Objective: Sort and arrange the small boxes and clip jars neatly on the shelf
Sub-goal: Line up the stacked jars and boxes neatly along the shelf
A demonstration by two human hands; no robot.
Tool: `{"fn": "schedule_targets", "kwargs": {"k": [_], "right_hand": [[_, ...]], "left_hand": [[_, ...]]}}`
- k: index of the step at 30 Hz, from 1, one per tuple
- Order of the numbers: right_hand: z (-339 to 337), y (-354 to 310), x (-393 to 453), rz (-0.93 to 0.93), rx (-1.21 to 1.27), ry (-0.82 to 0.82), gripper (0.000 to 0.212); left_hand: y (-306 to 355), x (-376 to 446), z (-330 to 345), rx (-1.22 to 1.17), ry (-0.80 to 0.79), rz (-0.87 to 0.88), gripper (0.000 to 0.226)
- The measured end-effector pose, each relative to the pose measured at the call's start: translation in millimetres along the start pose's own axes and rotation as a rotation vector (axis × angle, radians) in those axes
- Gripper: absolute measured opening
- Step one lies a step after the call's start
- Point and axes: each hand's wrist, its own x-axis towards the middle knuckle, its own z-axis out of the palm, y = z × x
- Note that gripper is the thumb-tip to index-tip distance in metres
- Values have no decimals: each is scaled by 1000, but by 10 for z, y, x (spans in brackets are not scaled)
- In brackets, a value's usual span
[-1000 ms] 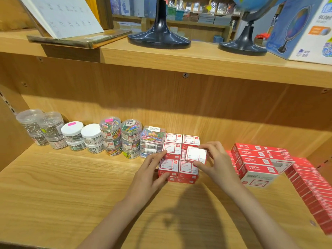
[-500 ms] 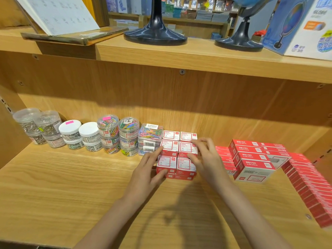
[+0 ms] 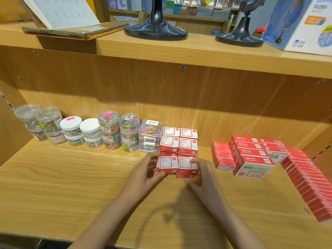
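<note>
Both hands have come down to the front of the block of small boxes (image 3: 178,150). One second ago the right hand (image 3: 202,174) held one white-topped box above the second row, and the left hand (image 3: 143,172) lay flat against the left side of the block. Half a second ago that box was already set into its place. Now the right hand holds no loose box. Its fingers curl around the right end of the front right box (image 3: 186,167), and the thumb is under the front edge. The left hand does the same on the front left box (image 3: 167,164), fingers on the left end and thumb low at the front. So the two hands grip the front row from both sides.

I judge that the placing step is done and the person now squares the front row, pressing the two boxes together and in line with the rows behind. The block stands in the middle of the shelf (image 3: 71,186), three rows deep and two wide. Its back left corner touches the flat clear case of coloured clips (image 3: 150,133).

Left of it, the clip jars (image 3: 109,130) stand in stacks of two along the back wall, already in a neat line. At the right, the long red boxes (image 3: 251,155) sit apart and some lie at an angle, so this group probably needs work next.
</note>
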Motion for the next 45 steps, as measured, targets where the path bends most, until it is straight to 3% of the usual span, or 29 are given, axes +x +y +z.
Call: {"fn": "schedule_targets", "kwargs": {"k": [4, 9, 12, 15, 22, 28, 36, 40, 45], "right_hand": [[-92, -18, -13, 65, -14, -108, 50], [-274, -103, -4, 115, -34, -237, 45], [-526, -250, 97, 129, 173, -183, 44], [-731, -386, 388, 92, 271, -56, 40], [-591, -244, 1026, 64, 2, 7, 36], [-443, -187, 969, 63, -7, 108, 29], [-525, -141, 969, 134, 309, 147, 37], [-501, -92, 951, 87, 205, 82, 35], [-398, -97, 937, 100, 231, 143, 35]], "left_hand": [[30, 22, -90, 38, -88, 8, 47], [103, -25, -151, 42, -74, 46, 48], [249, 7, -212, -33, 15, 72, 48], [436, 229, -306, 46, 116, 151, 46], [609, 840, -301, 538, 75, 239, 48], [440, 969, -205, 825, 122, 248, 40], [346, 994, -116, 777, 107, 438, 40], [297, 999, -101, 763, 41, 427, 49], [313, 1044, -80, 759, 13, 445, 45]]}}
